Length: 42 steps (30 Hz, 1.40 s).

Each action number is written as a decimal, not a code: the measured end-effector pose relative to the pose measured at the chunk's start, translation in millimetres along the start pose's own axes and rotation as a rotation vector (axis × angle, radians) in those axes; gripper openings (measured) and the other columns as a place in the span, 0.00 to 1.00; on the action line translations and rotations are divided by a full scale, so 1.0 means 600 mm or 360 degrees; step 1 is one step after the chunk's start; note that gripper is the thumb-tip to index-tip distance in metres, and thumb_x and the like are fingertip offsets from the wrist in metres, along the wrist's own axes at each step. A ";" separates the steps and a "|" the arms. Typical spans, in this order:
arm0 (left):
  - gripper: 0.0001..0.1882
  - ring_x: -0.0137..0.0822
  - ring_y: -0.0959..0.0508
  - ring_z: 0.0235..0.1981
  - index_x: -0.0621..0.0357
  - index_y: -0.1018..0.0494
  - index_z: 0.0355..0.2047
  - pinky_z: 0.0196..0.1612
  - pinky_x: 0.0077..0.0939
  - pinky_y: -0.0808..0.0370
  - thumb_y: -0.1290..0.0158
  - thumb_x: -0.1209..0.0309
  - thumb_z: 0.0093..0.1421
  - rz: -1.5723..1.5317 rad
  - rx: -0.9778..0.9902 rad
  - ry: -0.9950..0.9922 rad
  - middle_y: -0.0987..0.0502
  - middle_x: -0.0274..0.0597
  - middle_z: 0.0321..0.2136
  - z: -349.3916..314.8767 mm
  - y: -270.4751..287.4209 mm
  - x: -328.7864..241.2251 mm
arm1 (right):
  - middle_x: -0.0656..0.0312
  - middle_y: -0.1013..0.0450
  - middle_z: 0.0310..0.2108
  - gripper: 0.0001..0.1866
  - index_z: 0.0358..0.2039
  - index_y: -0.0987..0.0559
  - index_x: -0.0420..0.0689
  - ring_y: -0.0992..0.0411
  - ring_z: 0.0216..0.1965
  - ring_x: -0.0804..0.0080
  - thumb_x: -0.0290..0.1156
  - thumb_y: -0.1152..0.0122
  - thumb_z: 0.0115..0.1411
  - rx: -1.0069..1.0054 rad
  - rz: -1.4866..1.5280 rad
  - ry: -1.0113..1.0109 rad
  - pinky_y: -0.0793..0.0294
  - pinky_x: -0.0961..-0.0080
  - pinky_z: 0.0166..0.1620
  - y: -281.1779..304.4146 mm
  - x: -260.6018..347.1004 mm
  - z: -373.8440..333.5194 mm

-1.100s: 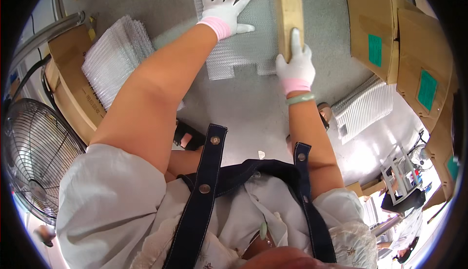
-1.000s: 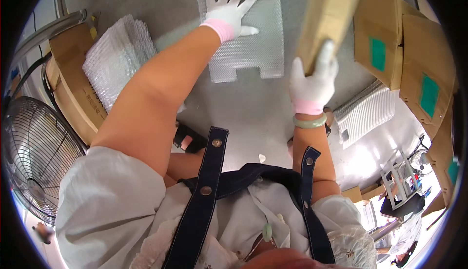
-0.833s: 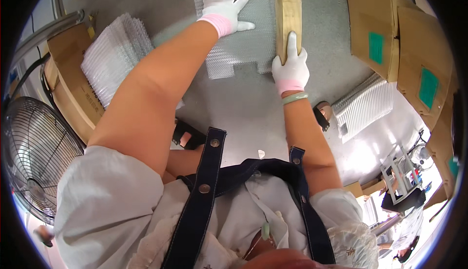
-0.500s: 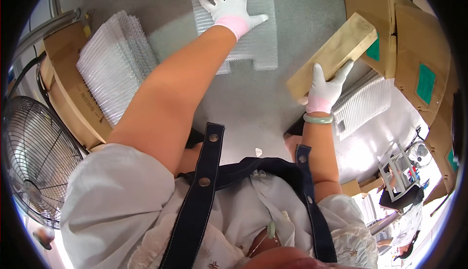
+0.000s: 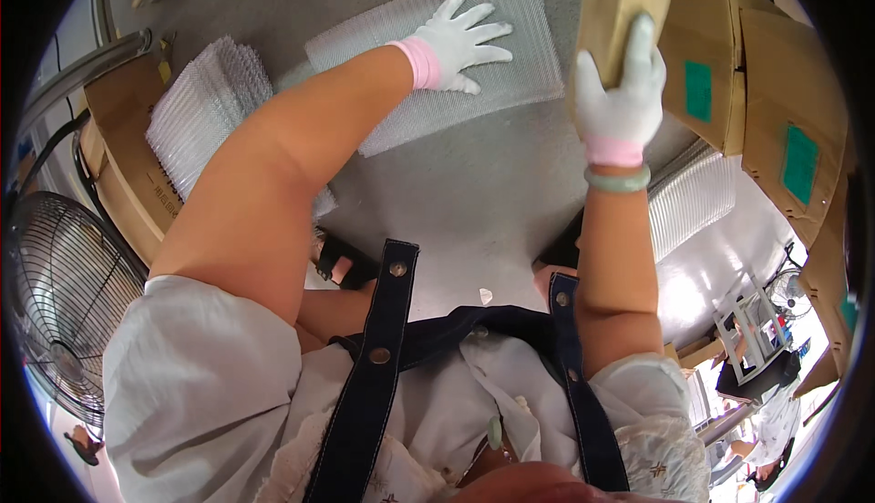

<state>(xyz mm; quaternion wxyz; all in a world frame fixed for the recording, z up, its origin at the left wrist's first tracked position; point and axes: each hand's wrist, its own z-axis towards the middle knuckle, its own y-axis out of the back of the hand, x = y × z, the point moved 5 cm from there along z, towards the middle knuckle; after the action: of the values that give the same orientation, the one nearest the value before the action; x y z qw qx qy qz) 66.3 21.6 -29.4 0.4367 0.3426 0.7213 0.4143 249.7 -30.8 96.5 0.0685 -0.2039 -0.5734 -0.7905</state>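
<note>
My left hand (image 5: pixel 463 47), in a white glove with a pink cuff, lies with fingers spread on a clear, textured plastic sheet (image 5: pixel 533 70). The sheet is flat on the grey floor and turned at a slant. In my right hand (image 5: pixel 623 102), gloved the same way, is a long wooden block (image 5: pixel 603 11). Thumb and fingers close round its near end, and the block points away from me beside the sheet's right edge. Its far end runs out of the picture.
A stack of similar clear sheets (image 5: pixel 211 93) sits at the left by a cardboard box (image 5: pixel 128 138); another stack (image 5: pixel 697 202) lies at the right. Large cartons (image 5: pixel 775 66) with green patches stand far right. A black-grilled fan (image 5: pixel 68 312) is near left. Someone is at work lower right.
The wooden block swung from a slant to pointing away from me and moved farther off, out past the frame. The sheet under my left hand turned; that hand shifted slightly right and nearer.
</note>
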 end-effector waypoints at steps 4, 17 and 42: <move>0.37 0.48 0.51 0.73 0.31 0.35 0.65 0.71 0.63 0.57 0.39 0.46 0.54 0.0044 0.0024 -0.0021 0.45 0.35 0.71 0.011 0.009 0.001 | 0.49 0.34 0.60 0.40 0.69 0.43 0.76 0.23 0.48 0.50 0.42 0.40 0.57 0.0872 -0.0385 -0.0302 0.22 0.59 0.51 -0.123 -0.074 0.000; 0.46 0.67 0.58 0.71 0.42 0.41 0.68 0.68 0.67 0.60 0.39 0.42 0.52 -0.0399 -0.0426 0.1741 0.53 0.59 0.71 -0.079 -0.014 -0.007 | 0.49 0.29 0.52 0.46 0.71 0.42 0.52 0.28 0.53 0.51 0.38 0.33 0.53 0.0552 0.0036 -0.0654 0.28 0.61 0.56 0.021 -0.089 -0.121; 0.62 0.47 0.48 0.72 0.58 0.45 0.69 0.73 0.52 0.53 0.32 0.40 0.39 -0.0071 -0.0270 0.0581 0.44 0.49 0.70 -0.030 0.031 0.082 | 0.45 0.33 0.54 0.42 0.70 0.43 0.70 0.21 0.41 0.49 0.39 0.39 0.55 0.0938 -0.0398 -0.0374 0.19 0.58 0.45 -0.154 0.066 -0.013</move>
<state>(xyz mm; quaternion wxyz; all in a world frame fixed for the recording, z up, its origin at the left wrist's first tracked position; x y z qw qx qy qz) 33.6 66.6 -24.8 0.3351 0.2077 0.7584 0.5190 180.2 -2.5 29.1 -0.0395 -0.1933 -0.8018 -0.5641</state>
